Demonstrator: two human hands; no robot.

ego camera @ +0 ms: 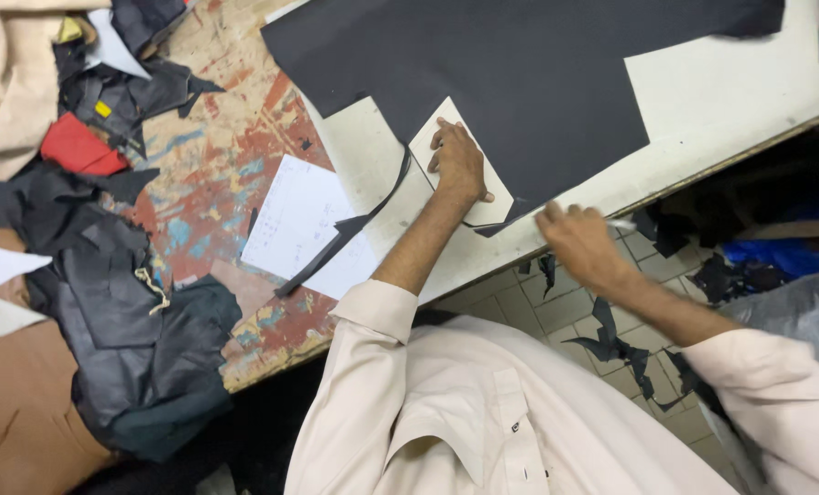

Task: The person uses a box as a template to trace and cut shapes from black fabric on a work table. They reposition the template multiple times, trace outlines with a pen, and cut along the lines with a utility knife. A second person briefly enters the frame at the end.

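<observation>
We see one left hand (458,163) pressed flat, fingers spread, on one pale card pattern (446,137) lying on one big black sheet (520,73) atop the white board (730,82). Our right hand (579,240), blurred, pinches one thin tool (622,224) at the table edge. One white paper (295,220) lies beside two black strips (336,238).

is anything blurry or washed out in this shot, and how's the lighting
Head view: the right hand is smeared by motion blur, and what it holds is too blurred to name; the left hand, flat on the pale card template, is sharp. Lighting is even and soft, with faint shadows. The black sheet shows little surface detail; the pale cutting board looks bright, not blown out.
</observation>
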